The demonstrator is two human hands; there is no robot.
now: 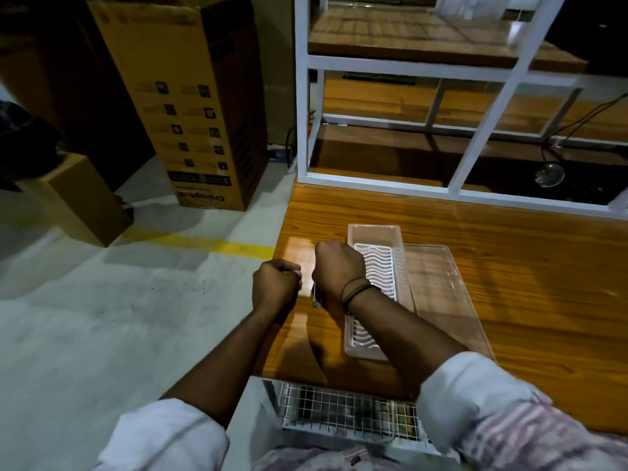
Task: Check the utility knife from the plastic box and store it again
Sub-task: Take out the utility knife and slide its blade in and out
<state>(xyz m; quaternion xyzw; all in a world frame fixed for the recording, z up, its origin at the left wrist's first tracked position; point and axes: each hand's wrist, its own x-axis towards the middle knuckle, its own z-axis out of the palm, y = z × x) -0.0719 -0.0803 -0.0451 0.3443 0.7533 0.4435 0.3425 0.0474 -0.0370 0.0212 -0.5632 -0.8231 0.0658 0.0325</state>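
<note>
Both hands over near-left corner of table (509, 266), just left of open plastic box (373, 232). Right hand (336, 270) fisted, wrapped round utility knife (317, 295); only a short dark-and-metal end pokes out below the fist, rest hidden. Left hand (275, 283) curled shut beside it, fingertips up near the right fist; can't tell whether touching the knife or holding anything. So: right grip closed on knife, left grip closed, contents unclear.

Box empty apart from white ribbed insert (377, 270); clear lid (438, 283) lying flat alongside on the right, touching box.

Prob. mid-check: knife out of box, not yet stored.

Handling, as judged: light, rigid, slim body, easy one-handed. Likely smooth casing, so firm wrap round the mid-body, as now. Blade end the risk; can't tell if blade out or retracted. Best retract before returning, keep fingers off the tip end, lay flat lengthwise on the insert. Lid thin and light, prob. flexes; lift by long edges w/ both hands.
</note>
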